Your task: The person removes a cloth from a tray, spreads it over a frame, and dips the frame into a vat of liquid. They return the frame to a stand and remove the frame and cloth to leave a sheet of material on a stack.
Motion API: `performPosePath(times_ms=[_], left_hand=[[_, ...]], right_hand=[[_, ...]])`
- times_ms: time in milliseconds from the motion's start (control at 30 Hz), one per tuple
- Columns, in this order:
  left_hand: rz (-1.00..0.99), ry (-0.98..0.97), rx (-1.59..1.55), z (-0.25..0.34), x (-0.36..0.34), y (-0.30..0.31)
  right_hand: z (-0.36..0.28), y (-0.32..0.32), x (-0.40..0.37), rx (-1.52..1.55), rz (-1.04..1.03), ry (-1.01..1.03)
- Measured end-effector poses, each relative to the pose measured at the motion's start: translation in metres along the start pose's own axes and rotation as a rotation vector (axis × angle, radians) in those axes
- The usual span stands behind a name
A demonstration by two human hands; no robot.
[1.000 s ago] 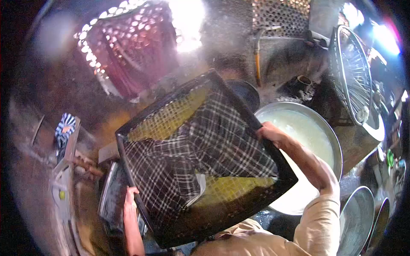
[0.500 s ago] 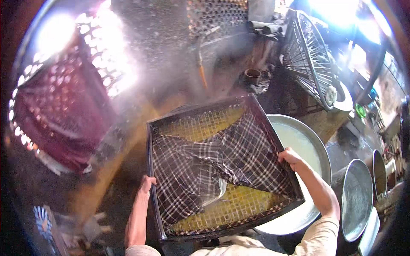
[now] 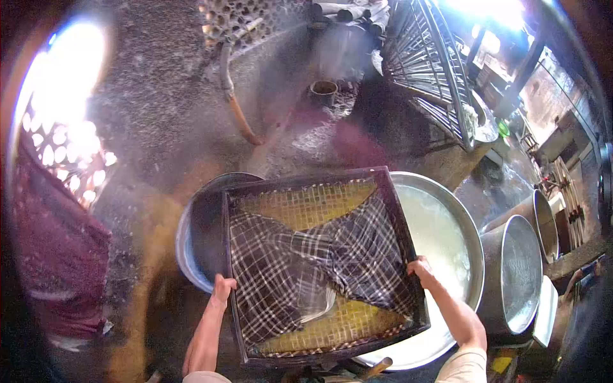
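Note:
A square dark-framed tray [image 3: 325,352] with a yellowish woven bottom is held out in front of me. Across its middle lies a dark plaid cloth [image 3: 262,274] with white lines, bunched at the centre. My left hand [image 3: 223,288] is closed around the tray's left edge, and my right hand [image 3: 421,270] grips the right edge. Under the tray's right side sits a wide metal basin [image 3: 440,230] of milky liquid, partly covered. A dark round vessel [image 3: 204,220] shows behind the left side; the tray hides the rest of it.
Metal pots [image 3: 520,274] stand on the right. Beyond the tray are a barred metal frame [image 3: 428,70], a small round container [image 3: 324,92] and a curved orange-ended hose [image 3: 239,115]. A maroon cloth [image 3: 60,255] hangs at left. Haze blurs the background.
The tray has come nearer level and sits slightly lower in view, still in both hands. The surroundings have shifted left and upward, and the dark round vessel has come into sight.

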State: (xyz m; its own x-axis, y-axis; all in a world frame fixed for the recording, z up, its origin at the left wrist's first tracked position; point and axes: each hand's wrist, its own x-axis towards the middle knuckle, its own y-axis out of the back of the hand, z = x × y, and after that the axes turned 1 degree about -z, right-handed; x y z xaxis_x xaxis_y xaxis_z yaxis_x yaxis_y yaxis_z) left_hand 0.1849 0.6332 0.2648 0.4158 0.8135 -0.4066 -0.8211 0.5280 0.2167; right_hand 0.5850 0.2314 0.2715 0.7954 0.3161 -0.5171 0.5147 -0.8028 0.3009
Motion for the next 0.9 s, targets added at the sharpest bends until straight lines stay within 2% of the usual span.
performPosePath(times_ms=[33,100,167,200,300,367,433,467,500,533,567,633,700,733,767,833,867,900], left_hand=[[0.02,0.029,-0.015,0.004,-0.005,-0.002],[0.011,0.038,-0.062,0.014,-0.013,-0.003],[-0.042,-0.044,0.022,-0.015,0.01,0.005],[-0.028,-0.027,0.023,-0.008,0.002,0.003],[0.031,-0.019,0.074,0.014,-0.018,-0.002],[0.089,0.089,-0.005,0.008,-0.015,-0.001],[0.078,0.017,-0.053,-0.003,-0.009,0.01],[-0.008,0.007,0.133,-0.011,0.003,0.02],[-0.062,-0.165,0.263,-0.023,0.014,0.028],[0.081,-0.102,0.177,-0.029,0.024,0.031],[0.132,-0.082,0.287,0.007,-0.013,0.015],[0.136,-0.247,0.319,-0.001,-0.05,0.013],[0.44,-0.172,0.579,-0.005,-0.13,-0.001],[0.214,0.071,0.483,-0.019,-0.157,0.012],[0.241,0.083,0.477,-0.03,-0.183,0.009],[0.361,0.267,0.04,-0.055,-0.237,0.0],[0.433,0.344,-0.132,-0.065,-0.248,-0.008],[0.532,0.309,-0.334,-0.078,-0.255,-0.021]], right_hand=[[-0.028,-0.002,-0.025,-0.032,-0.098,-0.008],[-0.019,0.0,-0.018,-0.086,-0.084,-0.009],[-0.03,-0.005,-0.024,-0.082,-0.068,-0.051],[-0.04,-0.006,-0.031,-0.067,-0.052,-0.088],[-0.009,0.001,-0.015,-0.006,-0.11,-0.049],[-0.004,0.002,-0.007,0.001,-0.135,-0.066],[-0.006,0.0,-0.013,0.008,-0.159,-0.084],[-0.014,-0.004,-0.022,0.059,-0.164,-0.063],[-0.019,-0.006,-0.029,0.111,-0.169,-0.043],[-0.021,-0.005,-0.029,0.173,-0.266,-0.002],[-0.017,-0.002,-0.03,0.224,-0.372,0.034],[-0.006,0.003,-0.05,0.268,-0.5,0.159],[0.02,0.011,-0.063,0.309,-0.544,0.129],[0.031,0.015,-0.075,0.341,-0.567,0.075],[0.041,0.018,-0.086,0.358,-0.569,0.125],[0.078,0.019,-0.082,0.335,-0.608,0.208],[0.09,0.02,-0.086,0.304,-0.596,0.141],[0.098,0.023,-0.085,0.296,-0.612,0.143]])
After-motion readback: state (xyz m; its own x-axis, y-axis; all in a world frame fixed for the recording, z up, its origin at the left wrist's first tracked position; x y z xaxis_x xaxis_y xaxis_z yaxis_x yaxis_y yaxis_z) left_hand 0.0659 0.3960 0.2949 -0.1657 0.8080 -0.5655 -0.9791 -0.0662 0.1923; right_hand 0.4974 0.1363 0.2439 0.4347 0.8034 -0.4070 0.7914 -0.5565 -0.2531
